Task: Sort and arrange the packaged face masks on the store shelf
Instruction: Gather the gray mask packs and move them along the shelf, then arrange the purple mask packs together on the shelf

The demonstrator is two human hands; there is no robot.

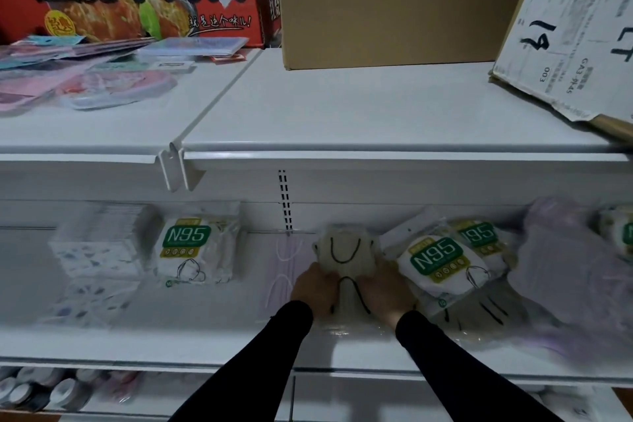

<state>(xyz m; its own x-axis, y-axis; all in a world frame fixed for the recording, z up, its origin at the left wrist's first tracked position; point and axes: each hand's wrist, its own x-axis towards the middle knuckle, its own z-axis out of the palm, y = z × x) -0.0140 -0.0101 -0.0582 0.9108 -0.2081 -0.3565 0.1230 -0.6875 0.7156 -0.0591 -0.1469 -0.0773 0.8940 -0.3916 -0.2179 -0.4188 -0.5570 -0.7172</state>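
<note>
- White store shelving (376,113) holds boxes above and mask packs on the shelf below.
- Left hand (313,288) and right hand (385,290) sit close together, each gripping a side of the beige mask pack (344,250) mid-shelf.
- I'd square it upright beside the N95 packs (442,259), keeping black loops tucked in.

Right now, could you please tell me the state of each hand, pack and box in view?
Left hand: grips the beige pack's left side.
Right hand: grips its right side.
Beige pack: held in both hands over the middle shelf.
Left N95 pack: lying flat, untouched.
Right N95 pack: tilted, overlapping other packs.
Brown box: upright on the top shelf.
</note>
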